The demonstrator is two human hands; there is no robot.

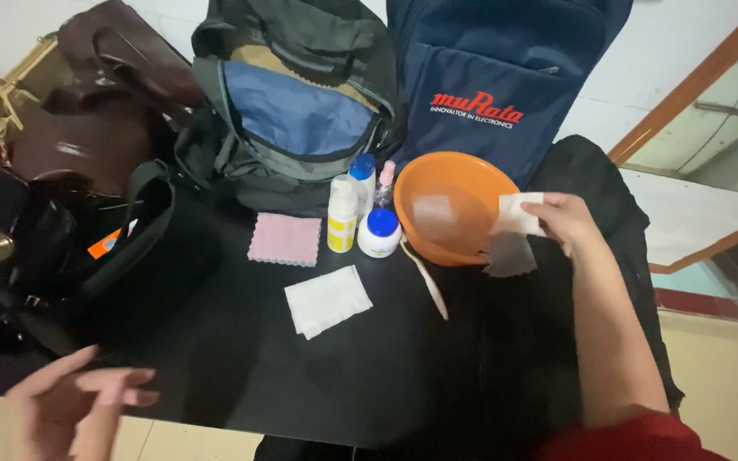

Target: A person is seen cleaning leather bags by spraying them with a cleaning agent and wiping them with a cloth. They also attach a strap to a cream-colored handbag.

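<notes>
My right hand (567, 220) is stretched out over the black table and holds a small white wipe (518, 213) at the rim of an orange plastic bowl (446, 183). A grey damp-looking cloth (508, 254) lies just under that hand. My left hand (74, 401) hovers at the near left edge with fingers apart and nothing in it. A folded white cloth (328, 300) lies in the middle of the table, and a pink cloth (284, 240) sits beyond it.
Beside the bowl stand a yellow-labelled bottle (342, 220), a blue-capped jar (380, 232) and two small bottles. A white stick (426, 277) lies by the bowl. A navy backpack (506, 77), a grey-blue backpack (296, 111) and dark brown bags (87, 128) crowd the far and left side.
</notes>
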